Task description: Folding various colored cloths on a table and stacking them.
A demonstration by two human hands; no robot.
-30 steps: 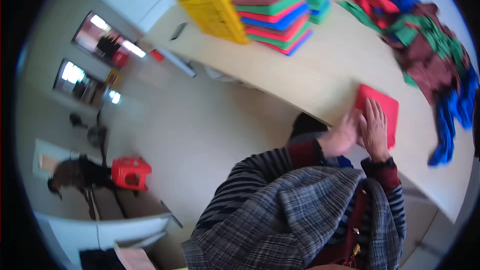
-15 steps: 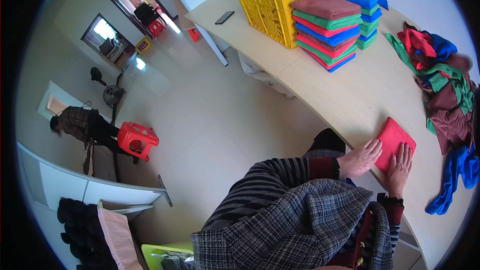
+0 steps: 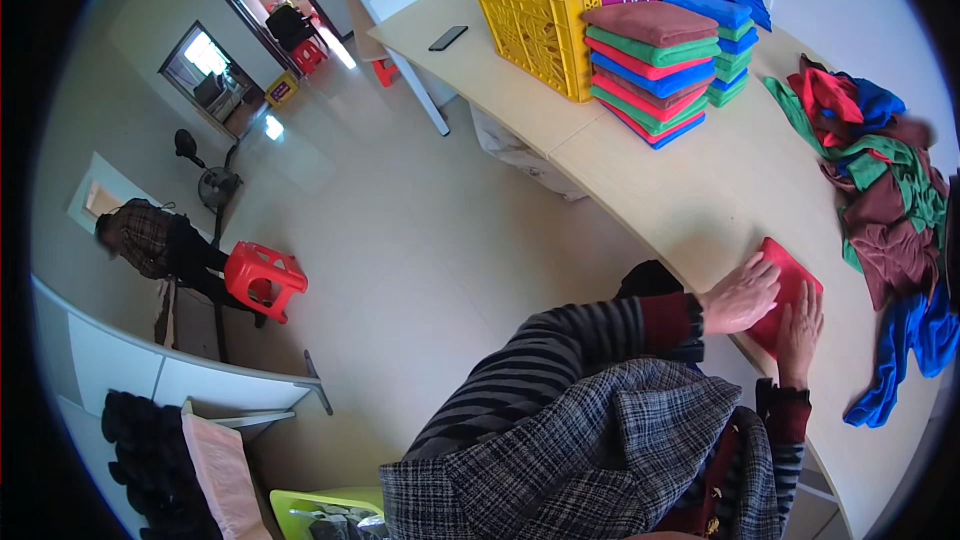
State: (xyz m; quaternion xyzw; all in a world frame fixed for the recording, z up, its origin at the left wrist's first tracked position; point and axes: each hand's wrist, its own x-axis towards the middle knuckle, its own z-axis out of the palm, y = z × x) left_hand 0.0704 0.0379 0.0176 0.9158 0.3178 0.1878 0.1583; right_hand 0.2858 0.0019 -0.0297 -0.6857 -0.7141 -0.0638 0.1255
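Observation:
A folded red cloth (image 3: 791, 278) lies near the front edge of the long pale wooden table (image 3: 700, 190). My left hand (image 3: 741, 295) lies flat on its near left part, fingers spread. My right hand (image 3: 800, 328) presses flat on its right side, palm down. Neither hand grips anything. A loose heap of red, green, brown and blue cloths (image 3: 880, 210) lies on the table to the right of my hands.
Two stacks of folded coloured cloths (image 3: 650, 70) stand beside a yellow plastic crate (image 3: 560, 0) at the far end. A dark phone (image 3: 447, 37) lies on the table. On the floor a person (image 3: 150, 240) sits by a red stool (image 3: 262, 275).
The view has swung, showing more floor and table. My hands stay flat on the red cloth; the left has slid toward its near left corner.

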